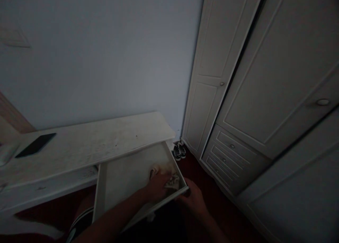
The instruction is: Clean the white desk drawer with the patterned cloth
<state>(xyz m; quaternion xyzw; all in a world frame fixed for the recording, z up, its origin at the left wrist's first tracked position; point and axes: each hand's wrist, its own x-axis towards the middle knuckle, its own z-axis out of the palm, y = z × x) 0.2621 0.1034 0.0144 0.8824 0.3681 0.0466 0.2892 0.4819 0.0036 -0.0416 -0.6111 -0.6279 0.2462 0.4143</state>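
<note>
A white drawer [124, 177] is pulled out of a white dresser [116, 133]. Inside it, near its front right corner, my left hand [159, 184] holds a light, patterned cloth [173, 181] against the bottom. The fingers are partly blurred and bunch the cloth. My right hand [192, 197] grips the drawer's front right corner from outside, its fingers wrapped around the edge. A round knob [150, 217] shows on the drawer front, below my left forearm.
A dark flat tablet-like object [36, 145] lies at the left of the dresser top. Black-and-white sneakers [179, 151] stand on the dark red floor [212, 197] beyond the drawer. A tall white wardrobe [246, 73] with knobs and small drawers rises on the right.
</note>
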